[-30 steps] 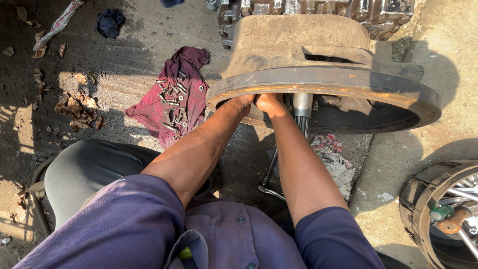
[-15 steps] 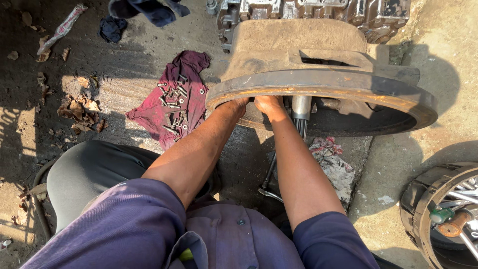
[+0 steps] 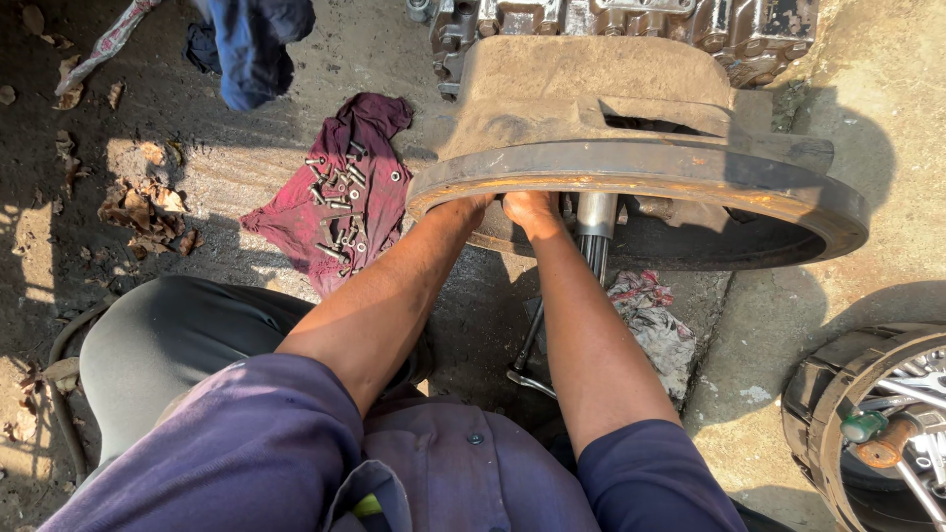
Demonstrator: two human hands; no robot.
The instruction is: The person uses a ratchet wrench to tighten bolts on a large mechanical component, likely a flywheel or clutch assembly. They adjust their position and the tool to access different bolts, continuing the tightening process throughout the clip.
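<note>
While both forearms are stretching forward, the left hand (image 3: 471,205) and right hand (image 3: 530,209) are reaching under the rim of the bell housing (image 3: 631,177), which is lying directly ahead of and above them. Fingers are hidden beneath the rim, so their grip cannot be told. Just right of the right hand a steel shaft (image 3: 595,219) is projecting downward. Left of the left hand, bolts (image 3: 335,197) are lying on a maroon rag (image 3: 370,118).

Single head view, steep downward look, close over the bell housing (image 3: 631,167); own lap below it, ground all around.
</note>
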